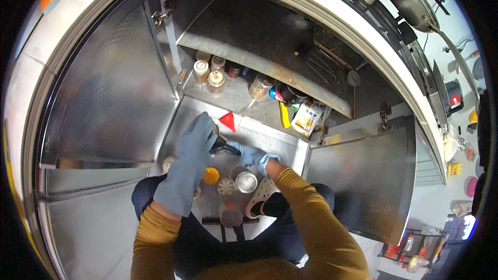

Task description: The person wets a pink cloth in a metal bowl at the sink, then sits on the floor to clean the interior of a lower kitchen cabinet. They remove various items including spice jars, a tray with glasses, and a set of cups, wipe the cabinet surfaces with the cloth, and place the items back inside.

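My left hand (pixel 198 140), in a long grey-blue glove, is at a dark object (pixel 221 144) between my hands; its kind is unclear. My right hand (pixel 251 155), in a light blue glove, reaches the same object from the right, its fingertips on or beside it; whether it grips cannot be told. Just beyond lies a red funnel (pixel 228 121) at the cabinet's front edge. Below my hands stand an orange lid (pixel 211 175), a clear faceted container (pixel 225 186), a round container with a silvery rim (pixel 246 182) and a clear round container (pixel 231 217).
The low cabinet shelf (pixel 268 112) holds lidded spice jars (pixel 216 79), a tipped clear jar (pixel 260 86), a yellow-handled item (pixel 284 115) and a seasoning packet (pixel 307 117). Metal doors stand open at left (pixel 113 85) and right (pixel 362 179). A frying pan (pixel 404 0) rests on the stove above.
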Action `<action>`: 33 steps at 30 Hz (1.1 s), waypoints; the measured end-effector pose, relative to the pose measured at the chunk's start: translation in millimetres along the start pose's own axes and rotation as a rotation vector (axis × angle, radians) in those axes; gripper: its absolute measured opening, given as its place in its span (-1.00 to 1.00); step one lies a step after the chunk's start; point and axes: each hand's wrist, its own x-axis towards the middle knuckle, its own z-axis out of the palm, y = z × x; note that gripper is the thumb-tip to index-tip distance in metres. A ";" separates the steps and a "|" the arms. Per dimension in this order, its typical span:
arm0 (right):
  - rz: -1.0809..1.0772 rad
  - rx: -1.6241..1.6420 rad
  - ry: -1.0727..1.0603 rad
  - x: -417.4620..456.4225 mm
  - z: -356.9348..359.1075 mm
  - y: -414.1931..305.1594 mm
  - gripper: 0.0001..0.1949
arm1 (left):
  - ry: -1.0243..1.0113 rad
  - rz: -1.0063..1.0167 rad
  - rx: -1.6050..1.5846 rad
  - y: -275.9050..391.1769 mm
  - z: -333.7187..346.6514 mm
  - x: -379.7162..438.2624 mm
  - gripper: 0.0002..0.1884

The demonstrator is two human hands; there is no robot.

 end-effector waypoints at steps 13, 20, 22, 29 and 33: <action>-0.110 -0.457 0.234 50.9 50.7 88.6 -0.49 | -0.040 0.005 0.024 19.5 39.1 -14.1 -0.42; -0.459 -0.539 0.846 -12.7 -76.2 -3.1 -0.78 | -0.019 0.068 0.027 9.2 44.3 -8.1 -0.48; -0.198 -0.652 0.942 -55.2 -142.1 -31.7 -0.76 | -0.022 0.088 0.047 6.9 40.0 -3.0 -0.47; 0.480 -0.591 1.196 -82.6 -301.7 68.2 -0.52 | -0.044 0.094 0.071 -1.4 42.6 5.7 -0.49; 0.421 -0.639 1.043 -93.7 -290.5 41.1 -0.68 | -0.022 0.106 0.065 4.0 36.6 9.3 -0.46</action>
